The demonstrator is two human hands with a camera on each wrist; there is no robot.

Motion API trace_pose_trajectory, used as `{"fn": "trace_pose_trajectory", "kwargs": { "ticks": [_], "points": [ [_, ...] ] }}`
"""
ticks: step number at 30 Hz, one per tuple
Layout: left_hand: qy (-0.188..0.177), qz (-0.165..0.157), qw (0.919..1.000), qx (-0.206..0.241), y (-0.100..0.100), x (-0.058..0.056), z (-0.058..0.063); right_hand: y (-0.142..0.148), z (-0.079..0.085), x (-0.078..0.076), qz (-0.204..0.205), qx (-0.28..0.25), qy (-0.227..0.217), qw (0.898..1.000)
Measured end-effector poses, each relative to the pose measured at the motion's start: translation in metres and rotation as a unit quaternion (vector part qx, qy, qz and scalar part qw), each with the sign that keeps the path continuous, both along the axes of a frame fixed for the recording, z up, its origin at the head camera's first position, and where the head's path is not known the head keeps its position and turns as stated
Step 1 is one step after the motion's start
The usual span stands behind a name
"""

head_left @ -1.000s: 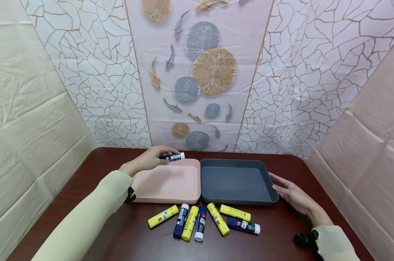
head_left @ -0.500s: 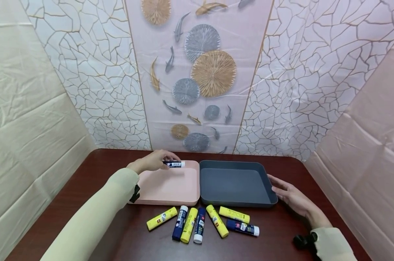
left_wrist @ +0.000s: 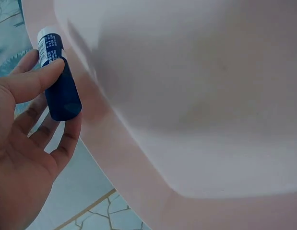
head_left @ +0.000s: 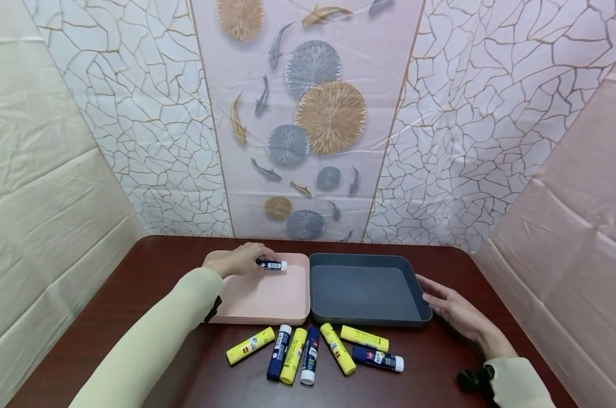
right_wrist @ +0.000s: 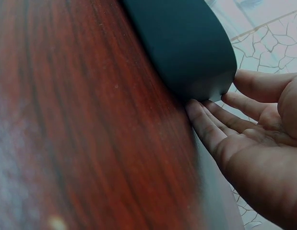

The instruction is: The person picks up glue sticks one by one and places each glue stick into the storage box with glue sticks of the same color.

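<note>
My left hand [head_left: 242, 262] holds a dark blue glue stick [head_left: 272, 265] with a white end, low over the back part of the pink tray [head_left: 277, 297]. In the left wrist view the thumb and fingers pinch this glue stick [left_wrist: 65, 98] beside the tray's rim. Nothing else is seen in the pink tray. My right hand [head_left: 458, 310] is at the right side of the dark grey tray [head_left: 366, 289]. In the right wrist view its extended fingers touch the outer wall of the grey tray [right_wrist: 191, 52] near a corner.
In front of the trays, on the dark red-brown table [head_left: 154, 289], lie several glue sticks: yellow ones such as a yellow glue stick [head_left: 250, 345], and dark blue ones with white ends such as a blue glue stick [head_left: 377, 359]. Patterned cloth [head_left: 308, 187] hangs behind the table.
My left hand has lowered the blue glue stick into the space over the pink tray. My right hand stays at the grey tray. The whole view has shifted slightly.
</note>
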State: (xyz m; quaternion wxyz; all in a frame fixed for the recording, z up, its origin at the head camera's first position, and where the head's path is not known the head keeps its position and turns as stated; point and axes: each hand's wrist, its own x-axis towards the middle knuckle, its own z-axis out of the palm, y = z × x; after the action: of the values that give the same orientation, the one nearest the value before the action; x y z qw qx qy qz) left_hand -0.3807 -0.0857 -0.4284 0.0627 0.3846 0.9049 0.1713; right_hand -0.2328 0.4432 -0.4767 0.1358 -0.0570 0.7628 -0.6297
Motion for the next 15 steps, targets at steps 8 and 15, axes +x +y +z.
{"fn": "trace_pose_trajectory", "kwargs": {
  "ticks": [8, 15],
  "points": [
    [0.036, -0.002, 0.9987, -0.036, 0.0052, -0.0006, -0.0019, -0.0011, -0.0004, -0.0015, -0.01, -0.008, -0.008, 1.0],
    [0.054, -0.015, 0.9972, -0.05, 0.0069, -0.0018, -0.0007, -0.0008, 0.0009, -0.0008, -0.006, -0.006, -0.004, 1.0]
  ]
}}
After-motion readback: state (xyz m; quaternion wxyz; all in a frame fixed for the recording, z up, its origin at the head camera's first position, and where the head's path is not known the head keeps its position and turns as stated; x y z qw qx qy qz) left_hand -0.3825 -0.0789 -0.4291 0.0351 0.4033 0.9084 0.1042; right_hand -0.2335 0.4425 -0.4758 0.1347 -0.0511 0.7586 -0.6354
